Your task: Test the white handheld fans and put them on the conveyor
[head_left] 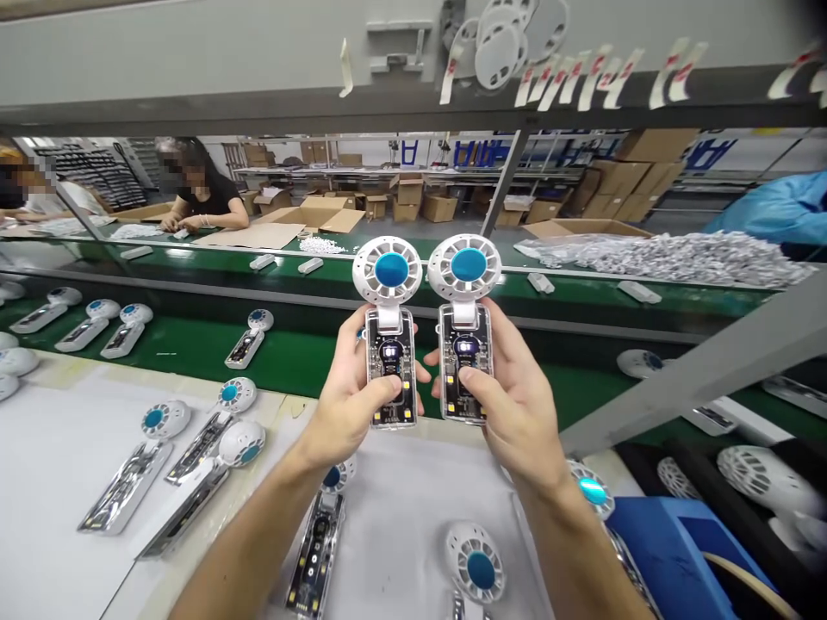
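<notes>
My left hand [352, 392] is wrapped around a handheld fan [391, 344] with a round white head, a blue centre and a clear body showing a dark circuit board. A matching fan [463, 340] is gripped in my right hand [517, 396]. Both fans stand upright side by side, heads up, a small gap between them. Each thumb presses on the front of its fan, where a small display glows. Below my hands, another fan [316, 551] lies on the white work surface [388, 525], and a further fan head [476, 564] shows near the bottom edge.
Several similar fans [129, 482] lie at the left. Beyond runs a green conveyor [194, 336] carrying more fans. A slanted metal post [646, 405] and a blue bin [659, 551] are at the right. Across the line, a person [207, 194] works near white parts [698, 254] and cardboard boxes.
</notes>
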A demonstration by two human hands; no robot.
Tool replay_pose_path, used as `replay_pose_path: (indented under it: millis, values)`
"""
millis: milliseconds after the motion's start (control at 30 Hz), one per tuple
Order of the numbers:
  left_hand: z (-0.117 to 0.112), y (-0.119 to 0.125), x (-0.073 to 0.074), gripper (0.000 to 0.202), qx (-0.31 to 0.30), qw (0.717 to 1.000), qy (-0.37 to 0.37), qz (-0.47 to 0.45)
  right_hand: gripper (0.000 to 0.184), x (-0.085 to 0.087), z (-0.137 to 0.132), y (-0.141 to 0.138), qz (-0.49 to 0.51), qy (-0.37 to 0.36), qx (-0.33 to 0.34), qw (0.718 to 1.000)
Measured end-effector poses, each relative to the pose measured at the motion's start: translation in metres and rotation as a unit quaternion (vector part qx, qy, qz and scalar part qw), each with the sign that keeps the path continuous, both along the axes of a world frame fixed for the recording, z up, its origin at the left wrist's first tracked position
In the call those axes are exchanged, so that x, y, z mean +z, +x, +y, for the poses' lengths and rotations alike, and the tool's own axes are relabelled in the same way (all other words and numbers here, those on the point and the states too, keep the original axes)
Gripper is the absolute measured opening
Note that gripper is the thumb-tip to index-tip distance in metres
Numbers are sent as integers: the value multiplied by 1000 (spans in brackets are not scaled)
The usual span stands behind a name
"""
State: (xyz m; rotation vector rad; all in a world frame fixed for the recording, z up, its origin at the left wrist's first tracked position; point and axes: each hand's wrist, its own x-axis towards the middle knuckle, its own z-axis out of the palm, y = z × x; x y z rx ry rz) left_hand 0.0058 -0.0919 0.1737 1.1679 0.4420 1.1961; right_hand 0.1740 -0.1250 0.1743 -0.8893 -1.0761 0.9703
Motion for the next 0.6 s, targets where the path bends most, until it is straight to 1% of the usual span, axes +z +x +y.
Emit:
replay_pose_path:
  millis: [133,233,333,433,500,600]
  values:
    - [1,-1,1,70,-1,1000,-4,4,76,-1,0,-1,6,3,-4,1000]
    - [0,-3,2,73,-20,1000,-11,1,75,-2,0,1,8,6,5,1000]
    - [0,-5,2,75,-27,999,-6,-15,80,-3,-1,4,-16,7,30,999]
    - [0,-6,2,77,-32,999,-9,-14,83,-3,-2,5,-37,9,27,999]
    - [1,-6,2,76,-32,999,-15,-6,80,-2,-2,5,-27,10,23,999]
    - [1,-4,2,69,-24,999,-14,-16,74,-2,-2,4,0,1,23,1000]
